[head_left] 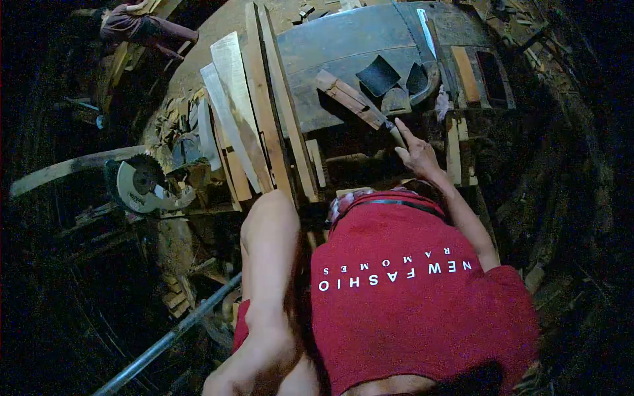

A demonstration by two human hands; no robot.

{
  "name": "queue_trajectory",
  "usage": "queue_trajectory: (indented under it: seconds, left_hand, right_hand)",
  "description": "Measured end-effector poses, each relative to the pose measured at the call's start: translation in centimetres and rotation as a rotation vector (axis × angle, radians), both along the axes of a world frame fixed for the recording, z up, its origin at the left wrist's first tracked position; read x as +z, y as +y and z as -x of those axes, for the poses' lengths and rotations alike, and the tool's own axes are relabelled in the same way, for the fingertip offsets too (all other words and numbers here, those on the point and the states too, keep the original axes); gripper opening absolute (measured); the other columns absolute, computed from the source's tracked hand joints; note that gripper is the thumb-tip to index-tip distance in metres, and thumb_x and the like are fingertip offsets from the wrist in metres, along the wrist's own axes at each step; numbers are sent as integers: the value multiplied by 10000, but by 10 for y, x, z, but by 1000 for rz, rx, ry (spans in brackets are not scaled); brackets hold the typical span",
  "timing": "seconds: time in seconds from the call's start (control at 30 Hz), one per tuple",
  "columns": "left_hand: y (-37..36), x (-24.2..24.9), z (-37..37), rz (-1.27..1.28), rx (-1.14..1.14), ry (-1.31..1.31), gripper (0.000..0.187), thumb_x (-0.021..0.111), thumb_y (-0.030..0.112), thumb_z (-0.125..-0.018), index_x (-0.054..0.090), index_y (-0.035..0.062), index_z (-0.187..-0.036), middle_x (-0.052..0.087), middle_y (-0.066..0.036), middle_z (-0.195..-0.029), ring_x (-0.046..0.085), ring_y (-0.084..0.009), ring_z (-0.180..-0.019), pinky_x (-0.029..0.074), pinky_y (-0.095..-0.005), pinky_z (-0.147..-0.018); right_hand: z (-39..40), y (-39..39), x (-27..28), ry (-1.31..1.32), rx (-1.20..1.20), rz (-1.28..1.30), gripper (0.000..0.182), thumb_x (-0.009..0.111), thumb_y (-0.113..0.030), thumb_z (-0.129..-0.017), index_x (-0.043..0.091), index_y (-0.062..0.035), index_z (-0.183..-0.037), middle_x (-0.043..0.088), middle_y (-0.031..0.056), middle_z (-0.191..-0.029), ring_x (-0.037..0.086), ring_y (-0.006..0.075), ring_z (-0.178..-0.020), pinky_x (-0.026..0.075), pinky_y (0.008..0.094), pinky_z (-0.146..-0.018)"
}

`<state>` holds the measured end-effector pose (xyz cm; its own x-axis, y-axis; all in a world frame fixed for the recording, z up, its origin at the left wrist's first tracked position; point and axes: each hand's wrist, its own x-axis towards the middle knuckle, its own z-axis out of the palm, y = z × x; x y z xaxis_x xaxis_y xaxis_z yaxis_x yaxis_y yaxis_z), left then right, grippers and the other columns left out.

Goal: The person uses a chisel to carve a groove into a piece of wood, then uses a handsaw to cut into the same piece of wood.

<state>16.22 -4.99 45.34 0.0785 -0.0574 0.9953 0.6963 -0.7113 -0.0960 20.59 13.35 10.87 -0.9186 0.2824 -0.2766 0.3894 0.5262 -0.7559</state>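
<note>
My right hand (419, 157) is closed around a pale-handled tool (397, 136), with the index finger stretched along it. A metal collar shows at the handle's far end, where it meets a short, notched wooden block (350, 99) on the dark worktop (330, 49). I cannot make out the tool's blade or its kind. Just beyond the block lie dark square sheets (378, 74) and a curved clamp-like piece (428, 86). My left hand does not show; at lower left only a bare bent limb reaches up to the long planks (261, 99).
At left sits a power saw with a round toothed blade (145, 175). A handsaw-like blade (426, 33) and an orange-brown board (465, 72) lie at the far right. A metal pipe (172, 336) slants across lower left. Another person (142, 26) is at upper left.
</note>
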Motion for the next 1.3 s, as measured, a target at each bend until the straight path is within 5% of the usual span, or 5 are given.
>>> queue_trajectory:
  seconds: [0.27,0.4,0.5,0.63,1.3]
  left_hand:
    - [-14,-44,22,335,-127,14,412,516,145,-870,367,96,-1250,451,-30,-1120,435,-150,-993,355,-388,-910]
    - [-39,-159,44,1673,773,-265,267,512,53,-816,529,52,-1083,539,-82,-1076,509,-271,-1016,399,-348,-899]
    - [43,-233,152,1236,488,-917,563,635,156,-762,384,84,-1260,493,-140,-1131,439,-264,-1119,368,-346,-931]
    - [16,-403,220,1369,945,-577,841,734,290,-669,269,92,-1341,379,-182,-1284,379,-321,-1189,342,-402,-956]
    - [33,-411,218,1934,1098,-782,1222,814,466,-492,86,45,-1379,58,-153,-1451,327,-408,-1221,259,-601,-937]
  right_hand:
    - [9,2,1,1,27,-31,667,561,-225,-804,218,-263,-1375,568,256,-1008,535,442,-906,431,460,-744]
    - [11,4,-2,-46,44,-51,631,562,-226,-812,256,-276,-1362,583,233,-985,548,427,-879,438,461,-725]
    - [11,5,-17,-5,79,-104,608,571,-229,-809,293,-286,-1347,599,210,-948,569,402,-849,447,455,-709]
    - [16,2,-12,-44,145,-209,589,581,-213,-798,335,-308,-1325,610,172,-863,589,359,-790,464,444,-682]
    - [28,5,20,-93,193,-338,596,584,-132,-710,425,-249,-1273,607,191,-732,606,357,-672,494,461,-599]
